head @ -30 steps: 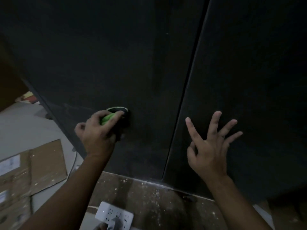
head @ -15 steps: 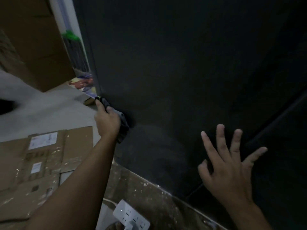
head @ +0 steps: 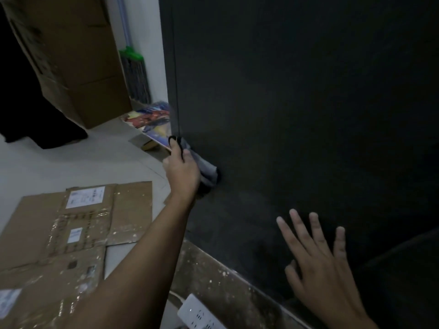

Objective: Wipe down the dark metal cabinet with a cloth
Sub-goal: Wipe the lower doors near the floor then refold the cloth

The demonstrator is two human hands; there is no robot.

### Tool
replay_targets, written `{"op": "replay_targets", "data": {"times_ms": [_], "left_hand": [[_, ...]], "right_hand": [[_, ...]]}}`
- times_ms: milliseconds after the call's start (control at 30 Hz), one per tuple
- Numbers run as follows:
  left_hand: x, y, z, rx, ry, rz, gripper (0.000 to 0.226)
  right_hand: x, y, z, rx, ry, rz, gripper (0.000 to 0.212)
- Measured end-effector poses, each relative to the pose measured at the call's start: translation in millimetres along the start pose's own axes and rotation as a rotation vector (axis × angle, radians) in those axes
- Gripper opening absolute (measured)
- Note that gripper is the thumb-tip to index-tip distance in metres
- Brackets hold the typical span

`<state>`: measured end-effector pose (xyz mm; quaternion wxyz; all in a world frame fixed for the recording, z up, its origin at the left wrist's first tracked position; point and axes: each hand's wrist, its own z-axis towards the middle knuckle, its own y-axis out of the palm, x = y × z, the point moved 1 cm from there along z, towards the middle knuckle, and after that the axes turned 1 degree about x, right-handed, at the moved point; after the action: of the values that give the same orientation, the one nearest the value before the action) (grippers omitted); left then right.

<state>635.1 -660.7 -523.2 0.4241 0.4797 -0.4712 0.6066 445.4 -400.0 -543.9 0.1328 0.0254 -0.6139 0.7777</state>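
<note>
Head view, centre-left of frame: wiping in hand, with left hand (head: 183,172) gripping cloth (head: 207,169) against dark metal cabinet (head: 297,103) near its left edge. Lower right: right hand (head: 325,269) spread open, holding nothing. Next, probably: drag cloth rightward, keeping pressure.

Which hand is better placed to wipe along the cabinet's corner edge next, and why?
Left. The left hand grips the cloth against the cabinet beside that edge; the right hand is open, holding nothing.

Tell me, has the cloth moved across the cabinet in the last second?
Yes. The cloth, gripped by the left hand, has slid left across the cabinet and now sits against its left edge.
</note>
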Motion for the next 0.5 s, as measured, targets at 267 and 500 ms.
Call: {"op": "replay_targets", "data": {"times_ms": [267,500], "left_hand": [[27,-2,-4,0.066,0.274,0.113,0.055],[8,-7,12,-0.037,-0.068,0.016,0.052]], "right_hand": [[3,-20,10,0.171,0.152,0.076,0.082],[20,-23,12,0.291,0.258,-0.036,0.087]]}}
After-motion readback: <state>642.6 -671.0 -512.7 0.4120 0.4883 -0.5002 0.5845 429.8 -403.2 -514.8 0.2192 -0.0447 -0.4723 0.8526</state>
